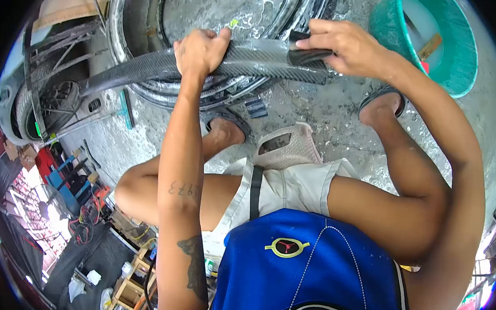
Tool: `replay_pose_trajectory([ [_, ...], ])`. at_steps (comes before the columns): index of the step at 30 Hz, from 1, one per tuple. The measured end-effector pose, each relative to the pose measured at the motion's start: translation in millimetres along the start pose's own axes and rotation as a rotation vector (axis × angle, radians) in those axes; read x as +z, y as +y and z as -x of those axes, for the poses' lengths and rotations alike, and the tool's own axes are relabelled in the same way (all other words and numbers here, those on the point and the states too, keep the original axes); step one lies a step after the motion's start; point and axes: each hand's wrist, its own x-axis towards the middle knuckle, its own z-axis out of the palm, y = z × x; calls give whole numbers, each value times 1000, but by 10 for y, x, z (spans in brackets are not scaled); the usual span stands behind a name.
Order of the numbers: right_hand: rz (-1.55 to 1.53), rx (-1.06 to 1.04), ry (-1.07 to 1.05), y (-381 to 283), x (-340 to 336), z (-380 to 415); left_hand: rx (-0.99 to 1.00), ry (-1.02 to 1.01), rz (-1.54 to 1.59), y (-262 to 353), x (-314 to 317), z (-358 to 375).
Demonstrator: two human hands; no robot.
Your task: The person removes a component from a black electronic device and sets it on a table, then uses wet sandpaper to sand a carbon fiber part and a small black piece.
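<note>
A long, curved carbon-fibre trim strip (253, 61) stretches across in front of me, above the wet concrete floor. My left hand (200, 50) grips its top edge near the middle, fingers curled over it. My right hand (345, 44) presses a dark, glossy folded sheet (306, 53) against the strip's right end, fingers flat on top. I sit low with both knees spread and sandalled feet on the floor under the strip.
A teal plastic bucket (436, 41) with water and a wooden-handled tool stands at the upper right. Curved dark car parts (149, 12) lie on the floor behind the strip. A car wheel and brake (58, 103) are at the left. A pinkish stool (288, 146) sits between my legs.
</note>
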Motion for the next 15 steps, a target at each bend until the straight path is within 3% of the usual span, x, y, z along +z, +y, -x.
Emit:
replay_pose_trajectory([
  [5,-50,-36,-84,105,-162,196,-6,-13,-34,-46,-2,-29],
  [13,-16,-57,28,1,-66,-49,-21,22,-1,-61,33,-34],
  [15,20,34,-87,6,-154,115,-17,-36,-40,-27,-35,-25],
])
